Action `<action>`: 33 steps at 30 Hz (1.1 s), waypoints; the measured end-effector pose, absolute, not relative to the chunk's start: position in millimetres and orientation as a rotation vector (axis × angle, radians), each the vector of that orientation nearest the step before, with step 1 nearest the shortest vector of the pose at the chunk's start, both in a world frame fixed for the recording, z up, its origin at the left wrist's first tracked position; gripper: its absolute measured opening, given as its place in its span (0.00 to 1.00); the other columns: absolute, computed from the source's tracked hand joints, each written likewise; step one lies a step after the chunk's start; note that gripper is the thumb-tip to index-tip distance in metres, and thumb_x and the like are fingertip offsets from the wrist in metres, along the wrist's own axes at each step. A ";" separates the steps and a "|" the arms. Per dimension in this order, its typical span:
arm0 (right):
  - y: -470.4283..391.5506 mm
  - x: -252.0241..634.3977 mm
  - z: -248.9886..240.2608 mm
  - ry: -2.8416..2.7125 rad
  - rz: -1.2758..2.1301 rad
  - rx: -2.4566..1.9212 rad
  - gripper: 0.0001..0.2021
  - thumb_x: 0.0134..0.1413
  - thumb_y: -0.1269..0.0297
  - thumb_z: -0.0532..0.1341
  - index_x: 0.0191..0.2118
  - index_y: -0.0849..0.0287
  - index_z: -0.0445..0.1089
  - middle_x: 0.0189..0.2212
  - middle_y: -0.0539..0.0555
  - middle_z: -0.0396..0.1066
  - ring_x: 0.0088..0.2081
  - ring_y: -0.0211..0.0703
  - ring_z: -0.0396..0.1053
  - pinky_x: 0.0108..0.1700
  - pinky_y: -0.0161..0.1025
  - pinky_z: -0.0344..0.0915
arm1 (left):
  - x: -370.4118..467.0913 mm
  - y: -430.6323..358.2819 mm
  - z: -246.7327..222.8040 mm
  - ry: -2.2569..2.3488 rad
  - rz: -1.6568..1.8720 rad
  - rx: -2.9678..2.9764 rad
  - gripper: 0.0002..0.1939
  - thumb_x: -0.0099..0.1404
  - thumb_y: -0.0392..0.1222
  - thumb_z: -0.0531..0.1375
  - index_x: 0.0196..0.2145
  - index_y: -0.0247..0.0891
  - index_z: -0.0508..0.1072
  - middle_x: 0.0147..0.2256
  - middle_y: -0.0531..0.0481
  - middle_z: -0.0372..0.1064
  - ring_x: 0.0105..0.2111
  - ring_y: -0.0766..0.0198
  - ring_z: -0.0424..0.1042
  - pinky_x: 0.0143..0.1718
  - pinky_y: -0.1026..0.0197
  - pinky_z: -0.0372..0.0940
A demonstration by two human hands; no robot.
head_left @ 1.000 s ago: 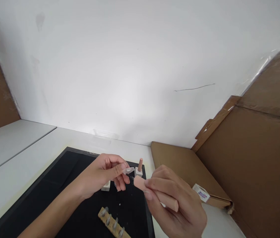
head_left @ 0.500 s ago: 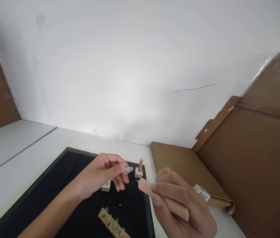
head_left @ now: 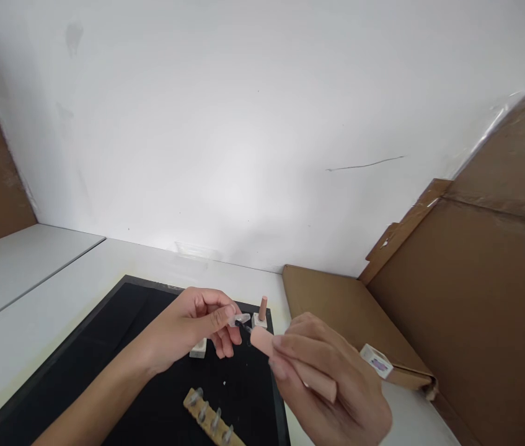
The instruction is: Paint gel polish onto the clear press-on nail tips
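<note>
Pinched between the thumb and fingers of my left hand (head_left: 201,322) is a clear false nail tip (head_left: 242,318). My right hand (head_left: 331,378) is closed round a pink nail polish brush (head_left: 262,341), its dark bristles against the nail tip. A second pink cylinder (head_left: 320,381) lies in the same grip; whether it is a separate piece I cannot tell. Behind the brush a white square polish bottle (head_left: 259,321) stands upright with a brownish-pink cap. Another white bottle (head_left: 198,350) is partly hidden below my left hand.
On the black mat (head_left: 150,396) lies a tan strip (head_left: 211,418) bearing several clear nail tips. A white block-shaped item (head_left: 376,361) with a purple mark is beside my right hand. A flat cardboard box (head_left: 336,303) and cardboard walls (head_left: 489,297) stand to the right.
My right hand has moved left and slightly up, bringing the brush from just apart to the nail tip. My left hand has stayed nearly still.
</note>
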State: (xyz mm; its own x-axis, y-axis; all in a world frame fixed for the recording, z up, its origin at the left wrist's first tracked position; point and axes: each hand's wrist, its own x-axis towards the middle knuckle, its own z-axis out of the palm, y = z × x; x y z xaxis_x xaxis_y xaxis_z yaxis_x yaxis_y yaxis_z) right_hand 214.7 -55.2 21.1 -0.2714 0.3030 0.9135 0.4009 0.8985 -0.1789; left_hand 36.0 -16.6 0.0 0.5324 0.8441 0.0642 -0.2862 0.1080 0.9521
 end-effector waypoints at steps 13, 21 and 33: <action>-56.4 215.6 20.5 -1.795 -0.077 -0.593 0.10 0.47 0.82 0.58 0.32 0.58 0.67 0.19 0.47 0.63 0.20 0.36 0.60 0.22 0.36 0.60 | 35.1 -17.5 -0.1 0.594 0.897 1.197 0.13 0.59 0.47 0.62 0.27 0.33 0.73 0.22 0.51 0.71 0.19 0.71 0.69 0.23 0.68 0.63; -59.2 214.5 23.7 -1.836 -0.009 -0.555 0.10 0.48 0.80 0.60 0.35 0.58 0.68 0.21 0.50 0.67 0.21 0.37 0.63 0.22 0.36 0.61 | 33.0 -17.8 -0.3 0.592 0.894 1.202 0.13 0.59 0.47 0.62 0.27 0.33 0.73 0.22 0.51 0.71 0.20 0.70 0.69 0.23 0.68 0.64; -60.0 218.4 21.8 -1.755 -0.012 -0.641 0.10 0.48 0.81 0.59 0.31 0.57 0.67 0.20 0.47 0.64 0.20 0.35 0.60 0.22 0.35 0.59 | 31.2 -22.7 -0.4 0.577 0.872 1.218 0.12 0.60 0.46 0.61 0.27 0.33 0.74 0.22 0.52 0.71 0.20 0.72 0.69 0.23 0.70 0.64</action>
State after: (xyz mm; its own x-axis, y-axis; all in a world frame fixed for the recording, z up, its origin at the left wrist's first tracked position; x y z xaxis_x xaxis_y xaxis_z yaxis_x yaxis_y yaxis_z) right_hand 218.4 -60.0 21.8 -0.1411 0.4107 0.9008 0.4228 0.8477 -0.3203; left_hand 31.2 -22.7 -0.4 0.5613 0.8249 0.0670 -0.2605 0.0993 0.9604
